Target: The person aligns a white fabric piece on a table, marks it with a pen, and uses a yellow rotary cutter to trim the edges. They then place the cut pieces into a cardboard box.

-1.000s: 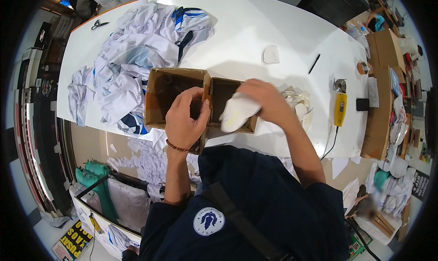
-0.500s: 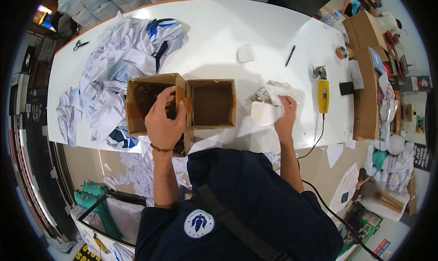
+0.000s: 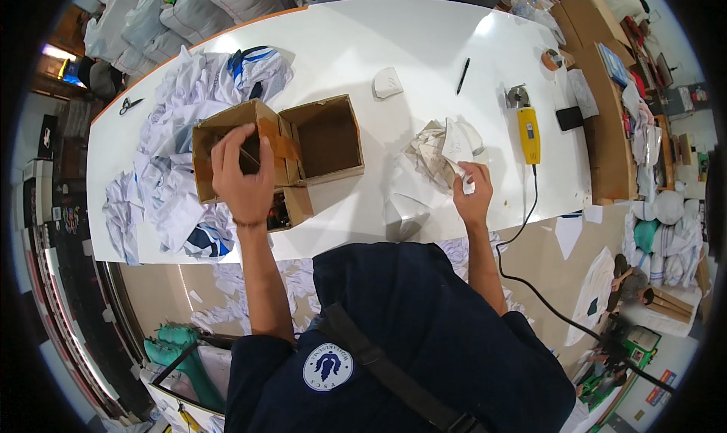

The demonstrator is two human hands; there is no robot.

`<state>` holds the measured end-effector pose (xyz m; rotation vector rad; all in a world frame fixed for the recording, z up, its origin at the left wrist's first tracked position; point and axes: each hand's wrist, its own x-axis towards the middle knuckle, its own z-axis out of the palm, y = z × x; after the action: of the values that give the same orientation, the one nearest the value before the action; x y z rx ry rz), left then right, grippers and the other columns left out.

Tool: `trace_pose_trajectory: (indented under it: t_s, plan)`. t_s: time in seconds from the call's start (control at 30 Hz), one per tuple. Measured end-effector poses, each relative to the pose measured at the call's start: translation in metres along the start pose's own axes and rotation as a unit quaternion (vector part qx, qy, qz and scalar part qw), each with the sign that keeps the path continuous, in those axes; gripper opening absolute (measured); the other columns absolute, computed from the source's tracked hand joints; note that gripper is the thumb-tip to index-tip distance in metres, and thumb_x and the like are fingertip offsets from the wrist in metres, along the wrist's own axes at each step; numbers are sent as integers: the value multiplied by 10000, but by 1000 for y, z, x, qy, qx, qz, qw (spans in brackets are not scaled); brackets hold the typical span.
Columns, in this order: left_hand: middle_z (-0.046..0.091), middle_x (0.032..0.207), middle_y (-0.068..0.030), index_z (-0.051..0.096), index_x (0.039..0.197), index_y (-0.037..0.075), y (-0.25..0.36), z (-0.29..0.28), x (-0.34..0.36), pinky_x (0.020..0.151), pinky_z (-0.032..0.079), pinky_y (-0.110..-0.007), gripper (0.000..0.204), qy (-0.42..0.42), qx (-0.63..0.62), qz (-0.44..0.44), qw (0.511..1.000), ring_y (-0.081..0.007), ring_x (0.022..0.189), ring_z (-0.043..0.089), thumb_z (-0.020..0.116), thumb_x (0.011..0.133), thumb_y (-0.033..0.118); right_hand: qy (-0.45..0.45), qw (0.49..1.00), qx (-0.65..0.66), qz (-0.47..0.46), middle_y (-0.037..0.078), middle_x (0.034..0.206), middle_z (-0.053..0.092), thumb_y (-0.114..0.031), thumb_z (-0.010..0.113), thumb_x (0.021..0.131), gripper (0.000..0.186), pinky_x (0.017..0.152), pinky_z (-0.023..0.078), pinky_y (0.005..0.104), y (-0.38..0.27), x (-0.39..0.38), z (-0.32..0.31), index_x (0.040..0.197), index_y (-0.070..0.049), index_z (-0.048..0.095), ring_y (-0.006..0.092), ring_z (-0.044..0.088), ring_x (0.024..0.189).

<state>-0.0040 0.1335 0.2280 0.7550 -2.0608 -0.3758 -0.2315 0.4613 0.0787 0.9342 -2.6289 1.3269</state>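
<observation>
My left hand (image 3: 244, 174) reaches over the left compartment of an open cardboard box (image 3: 337, 177) with taped seams. Its fingers are bent, and the thumb stands apart from them. The box wall partly hides what lies below the fingertips. My right hand (image 3: 473, 193) pinches the edge of a white paper piece (image 3: 457, 146) at a small stack of crumpled, cut paper pieces (image 3: 426, 154). Nearer the table's front edge, left of that hand, lies a pale sheet-like thing (image 3: 405, 215). A separate cut paper piece (image 3: 387, 83) rests farther back.
White and blue cloth (image 3: 170, 141) is heaped at the left, with scissors (image 3: 131, 106) beyond it. Toward the right lie a black pen (image 3: 463, 76), a yellow corded cutter (image 3: 528, 136), a phone (image 3: 569, 118) and a tape roll (image 3: 552, 59). A large carton (image 3: 606, 130) borders the right end.
The view has shifted and turned slightly. My left hand stays over the box. My right hand no longer holds the pale piece in front of the stack and now grips paper at the stack's edge.
</observation>
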Motion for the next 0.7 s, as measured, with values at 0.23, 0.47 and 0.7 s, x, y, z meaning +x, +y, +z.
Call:
trace_pose_trajectory:
  t_s: [0.23, 0.47, 0.7]
  plan:
    - [734, 893, -109, 729, 976, -7, 69, -28, -67, 730, 550, -276, 166, -338, -390, -75, 853, -163, 786, 705, 766, 814, -6, -170, 985, -15, -33, 120, 997, 679, -180, 789, 800, 400, 748, 527, 355, -9, -58, 19, 1167, -73, 673, 235, 668, 810]
    - [692, 1177, -159, 605, 1313, -1, 16, 67, -193, 866, 563, -328, 506, -516, -263, -192, 792, -212, 1006, 692, 770, 880, 203, -259, 890, 212, 309, 81, 853, 667, -155, 789, 847, 418, 624, 510, 307, 18, -81, 45, 1204, 6, 643, 173, 614, 665]
    - [632, 1303, -194, 418, 1475, -52, 26, 83, -176, 975, 534, -345, 834, -467, -371, -323, 735, -236, 1177, 634, 844, 836, 275, -173, 710, 549, 405, 31, 921, 660, -89, 669, 972, 196, 573, 479, 253, -40, -39, 17, 1150, -11, 641, 111, 591, 706]
